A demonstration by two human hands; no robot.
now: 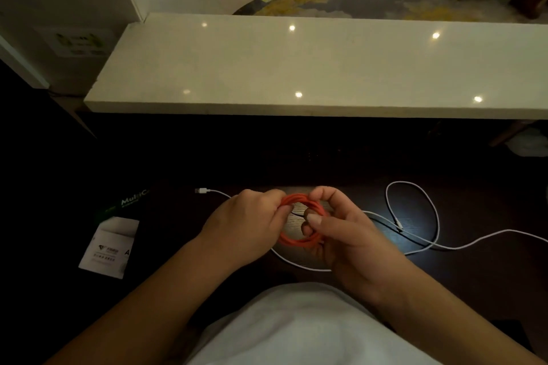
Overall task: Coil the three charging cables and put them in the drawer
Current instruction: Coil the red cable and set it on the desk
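An orange cable (296, 241) wound into a small coil hangs just above the dark desk between both hands. My left hand (246, 225) pinches the coil's upper left side. My right hand (341, 234) holds its right side, with thumb and fingers curled round the loops. A white cable (415, 210) lies loose on the desk, looping to the right and running under my hands to a plug (201, 190) at the left. A thin black cable (415, 238) lies beside the white one on the right. No drawer is in view.
A white paper packet (111, 246) and a dark green packet (127, 203) lie on the desk at the left. A pale stone counter (296, 68) runs across above the desk's far edge. My white garment (296, 329) fills the bottom centre.
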